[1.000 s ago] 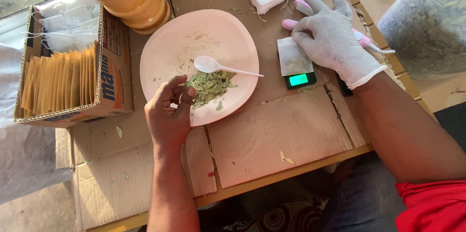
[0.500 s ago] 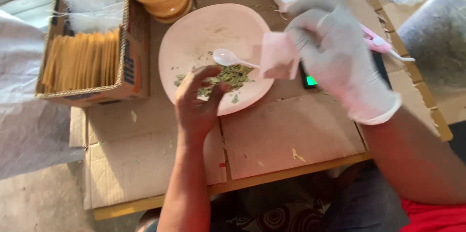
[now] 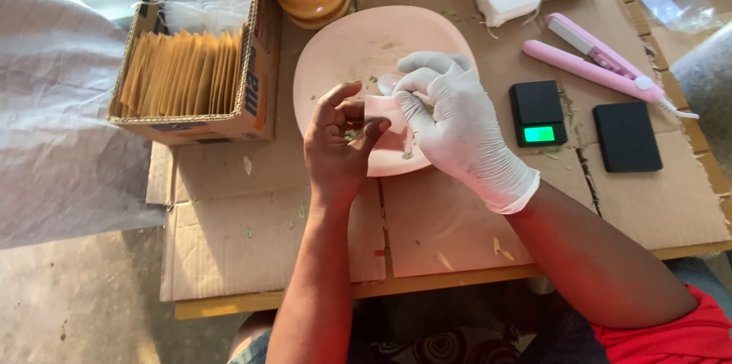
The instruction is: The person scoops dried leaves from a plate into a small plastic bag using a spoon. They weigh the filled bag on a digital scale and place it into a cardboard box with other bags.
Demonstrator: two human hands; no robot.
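We work over flattened cardboard sheets (image 3: 252, 250) on a table, bare concrete floor off to the left. Left of our hands sits a cardboard box (image 3: 255, 89) packed with tan envelopes (image 3: 179, 74). Our bare left hand (image 3: 339, 143) and gloved right hand (image 3: 457, 124) both pinch a small pale sachet (image 3: 385, 116) over the pink plate (image 3: 343, 48). Right of them lie a black pocket scale (image 3: 538, 112), its lid (image 3: 627, 137) and a pink sealer (image 3: 595, 55). The sachet's contents are hidden by fingers.
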